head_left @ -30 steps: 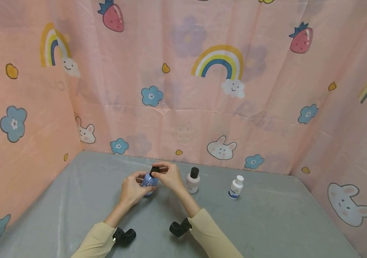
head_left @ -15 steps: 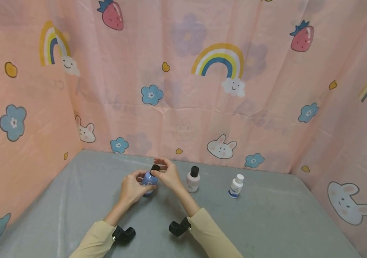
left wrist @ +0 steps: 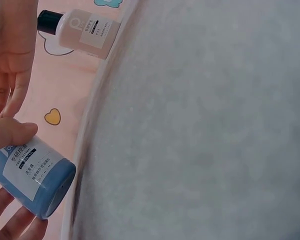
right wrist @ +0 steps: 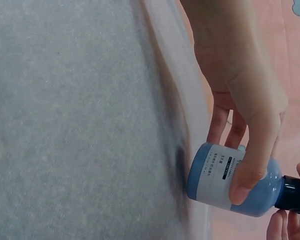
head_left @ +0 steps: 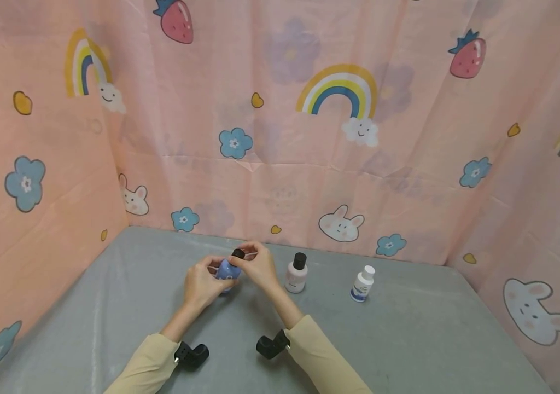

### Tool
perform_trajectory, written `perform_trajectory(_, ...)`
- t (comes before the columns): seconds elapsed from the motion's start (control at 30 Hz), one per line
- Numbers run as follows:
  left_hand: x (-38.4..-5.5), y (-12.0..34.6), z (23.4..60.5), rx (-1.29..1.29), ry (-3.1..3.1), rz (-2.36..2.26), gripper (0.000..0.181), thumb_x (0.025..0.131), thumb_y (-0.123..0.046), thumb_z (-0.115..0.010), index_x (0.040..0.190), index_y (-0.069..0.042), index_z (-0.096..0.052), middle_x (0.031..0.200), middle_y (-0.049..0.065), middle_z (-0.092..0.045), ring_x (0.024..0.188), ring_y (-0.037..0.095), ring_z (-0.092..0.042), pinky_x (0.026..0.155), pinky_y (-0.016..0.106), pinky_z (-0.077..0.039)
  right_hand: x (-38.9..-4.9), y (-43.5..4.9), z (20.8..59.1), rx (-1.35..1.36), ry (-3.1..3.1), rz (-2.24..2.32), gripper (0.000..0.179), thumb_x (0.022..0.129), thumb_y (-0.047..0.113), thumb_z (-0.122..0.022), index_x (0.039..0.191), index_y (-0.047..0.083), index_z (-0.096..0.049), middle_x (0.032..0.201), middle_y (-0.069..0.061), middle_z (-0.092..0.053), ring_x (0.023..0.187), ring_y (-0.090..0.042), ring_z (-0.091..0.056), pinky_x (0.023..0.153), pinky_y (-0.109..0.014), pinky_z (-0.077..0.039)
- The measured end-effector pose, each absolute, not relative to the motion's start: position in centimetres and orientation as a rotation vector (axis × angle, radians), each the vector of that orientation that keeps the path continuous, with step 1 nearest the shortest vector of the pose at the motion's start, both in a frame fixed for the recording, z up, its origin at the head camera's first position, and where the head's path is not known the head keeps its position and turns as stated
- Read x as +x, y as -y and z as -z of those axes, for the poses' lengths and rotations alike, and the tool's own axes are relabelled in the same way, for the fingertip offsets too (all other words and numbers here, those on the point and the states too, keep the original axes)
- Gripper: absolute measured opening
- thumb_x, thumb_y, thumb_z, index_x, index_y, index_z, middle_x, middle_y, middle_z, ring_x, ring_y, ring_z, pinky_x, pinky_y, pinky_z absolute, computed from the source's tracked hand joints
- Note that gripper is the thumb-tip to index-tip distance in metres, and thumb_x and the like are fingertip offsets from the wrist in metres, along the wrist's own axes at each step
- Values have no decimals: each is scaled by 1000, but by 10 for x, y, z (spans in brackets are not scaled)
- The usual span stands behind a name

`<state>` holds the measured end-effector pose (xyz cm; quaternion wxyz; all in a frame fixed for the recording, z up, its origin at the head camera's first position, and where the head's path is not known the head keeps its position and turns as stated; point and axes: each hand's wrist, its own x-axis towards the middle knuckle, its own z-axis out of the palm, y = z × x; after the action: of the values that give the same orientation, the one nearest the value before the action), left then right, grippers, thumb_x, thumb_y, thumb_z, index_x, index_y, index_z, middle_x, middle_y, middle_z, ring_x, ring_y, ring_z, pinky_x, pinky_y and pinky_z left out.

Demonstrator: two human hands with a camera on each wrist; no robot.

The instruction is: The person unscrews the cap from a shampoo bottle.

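A blue shampoo bottle (head_left: 228,268) with a black cap (head_left: 238,253) and a white label stands between the two hands, tilted slightly to the right in the head view. My left hand (head_left: 200,284) grips its body, thumb across the label and fingers behind; the left wrist view shows the bottle's (left wrist: 35,172) label and base. At the top, my right hand (head_left: 260,269) pinches the cap between thumb and fingers. In the right wrist view, fingertips close on the cap (right wrist: 292,194) from both sides, and the cap sits on the bottle's neck.
Just right of the hands stands a pale pink bottle (head_left: 296,276) with a black cap. Farther right is a small white bottle (head_left: 361,285) with a white cap and blue-and-white label. A grey cloth covers the table (head_left: 432,328); a pink printed curtain (head_left: 280,186) surrounds it.
My right fingers lifted and spread at the cap half a second ago and now curl in around it again. My left hand keeps its hold on the bottle, which stays nearly in place.
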<state>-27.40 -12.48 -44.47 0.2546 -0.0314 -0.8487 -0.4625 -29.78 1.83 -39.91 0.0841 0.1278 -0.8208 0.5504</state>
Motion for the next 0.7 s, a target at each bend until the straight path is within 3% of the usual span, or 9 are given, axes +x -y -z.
perform_trajectory(0.7,-272,126,447,-103,2347,1385,52,67,-21,-87,112,-3,-68,95,14,-73,84,29,-70,72,41,-56,-300,-21,398,486,2480,-1694,30,82,8,-72,112,6,-71,111,-16,-69,99,-32,-68,77,-37,-57)
